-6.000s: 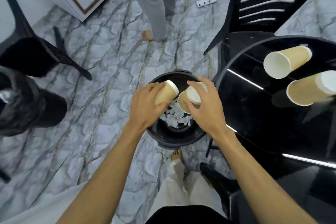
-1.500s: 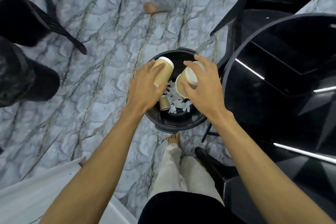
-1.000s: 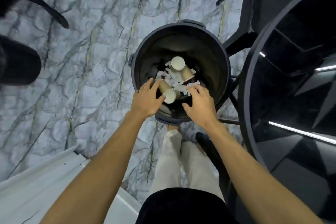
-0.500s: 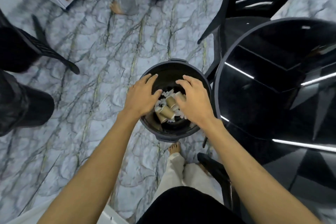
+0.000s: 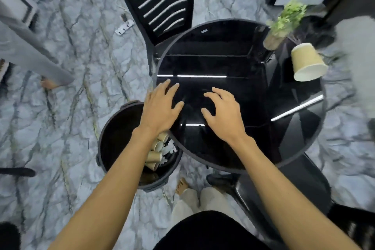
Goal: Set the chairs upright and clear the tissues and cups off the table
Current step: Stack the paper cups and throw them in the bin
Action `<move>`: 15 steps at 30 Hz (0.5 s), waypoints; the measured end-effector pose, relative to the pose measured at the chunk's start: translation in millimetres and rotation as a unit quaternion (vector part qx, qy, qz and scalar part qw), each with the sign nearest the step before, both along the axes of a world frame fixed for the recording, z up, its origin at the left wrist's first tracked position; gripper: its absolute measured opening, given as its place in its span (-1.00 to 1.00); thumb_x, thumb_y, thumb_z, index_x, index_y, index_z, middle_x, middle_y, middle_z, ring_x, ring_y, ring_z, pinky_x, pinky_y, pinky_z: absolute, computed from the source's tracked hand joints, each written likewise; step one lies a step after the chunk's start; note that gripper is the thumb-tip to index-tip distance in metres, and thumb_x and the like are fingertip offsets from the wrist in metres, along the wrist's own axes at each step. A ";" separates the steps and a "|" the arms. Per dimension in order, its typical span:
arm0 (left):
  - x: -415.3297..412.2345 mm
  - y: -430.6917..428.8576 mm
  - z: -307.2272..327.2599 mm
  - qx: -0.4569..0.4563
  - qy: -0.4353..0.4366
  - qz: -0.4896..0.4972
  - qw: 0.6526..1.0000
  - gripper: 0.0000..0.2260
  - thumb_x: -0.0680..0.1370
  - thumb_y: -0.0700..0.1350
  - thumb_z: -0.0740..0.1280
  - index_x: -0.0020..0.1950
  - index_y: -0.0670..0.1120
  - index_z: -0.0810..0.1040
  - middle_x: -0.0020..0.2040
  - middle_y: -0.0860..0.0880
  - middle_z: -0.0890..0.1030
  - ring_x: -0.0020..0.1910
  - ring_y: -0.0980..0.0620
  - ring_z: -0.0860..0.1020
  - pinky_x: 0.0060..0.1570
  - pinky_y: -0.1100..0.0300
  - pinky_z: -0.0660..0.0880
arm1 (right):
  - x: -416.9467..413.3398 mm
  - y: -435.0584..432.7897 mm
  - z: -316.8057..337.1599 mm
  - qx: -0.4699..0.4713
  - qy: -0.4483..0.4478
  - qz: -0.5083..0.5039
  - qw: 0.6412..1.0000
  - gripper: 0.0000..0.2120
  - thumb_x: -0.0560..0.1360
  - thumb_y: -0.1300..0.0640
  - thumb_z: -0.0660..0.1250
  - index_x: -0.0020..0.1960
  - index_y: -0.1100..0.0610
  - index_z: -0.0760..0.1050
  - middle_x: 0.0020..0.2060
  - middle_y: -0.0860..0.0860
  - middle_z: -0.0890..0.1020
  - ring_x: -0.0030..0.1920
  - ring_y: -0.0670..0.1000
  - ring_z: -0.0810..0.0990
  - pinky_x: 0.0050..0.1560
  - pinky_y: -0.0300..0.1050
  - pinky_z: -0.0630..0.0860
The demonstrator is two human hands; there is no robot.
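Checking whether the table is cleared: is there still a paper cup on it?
Yes, one paper cup lies tipped over near the far right edge of the black table, beside a small plant.

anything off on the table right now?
One paper cup lies tipped on its side near the far right rim of the black table, beside the potted plant. Both hands, left hand and right hand, are empty.

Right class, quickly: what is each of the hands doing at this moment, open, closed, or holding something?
Left hand: open, fingers spread, holding nothing.
Right hand: open, fingers loosely curled, holding nothing.
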State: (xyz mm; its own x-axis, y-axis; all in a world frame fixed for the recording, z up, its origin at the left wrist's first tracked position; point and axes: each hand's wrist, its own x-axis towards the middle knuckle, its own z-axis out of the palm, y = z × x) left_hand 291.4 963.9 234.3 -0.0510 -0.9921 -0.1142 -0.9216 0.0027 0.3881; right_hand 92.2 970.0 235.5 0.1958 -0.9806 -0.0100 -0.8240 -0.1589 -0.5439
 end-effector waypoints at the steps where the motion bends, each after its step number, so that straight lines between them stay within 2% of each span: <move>1: -15.0 -7.3 -0.4 -0.001 0.002 -0.017 1.000 -0.46 0.62 0.11 0.20 0.57 0.02 0.19 0.60 -0.08 0.13 0.57 -0.09 0.11 0.51 -0.14 0.08 | -16.6 0.4 0.2 0.000 -0.003 -0.024 1.000 -0.58 0.54 0.03 0.35 0.37 0.08 0.44 0.42 0.05 0.40 0.46 0.05 0.28 0.44 0.07 0.22; 8: -113.6 -43.0 -3.2 -0.016 -0.010 -0.105 0.994 -0.48 0.63 0.11 0.19 0.56 0.01 0.20 0.61 -0.06 0.04 0.60 -0.08 -0.02 0.54 -0.14 -0.04 | -109.3 2.8 -1.9 -0.005 -0.013 -0.135 0.991 -0.59 0.53 0.05 0.36 0.35 0.09 0.46 0.40 0.05 0.42 0.45 0.06 0.29 0.44 0.09 0.25; 15: -169.8 -72.2 -14.7 -0.011 -0.011 -0.152 0.988 -0.47 0.63 0.11 0.19 0.57 0.01 0.19 0.61 -0.07 0.05 0.60 -0.08 -0.02 0.54 -0.15 -0.03 | -157.6 -6.5 -9.1 -0.012 -0.014 -0.192 0.981 -0.61 0.53 0.05 0.35 0.34 0.08 0.47 0.39 0.03 0.43 0.44 0.05 0.30 0.44 0.08 0.25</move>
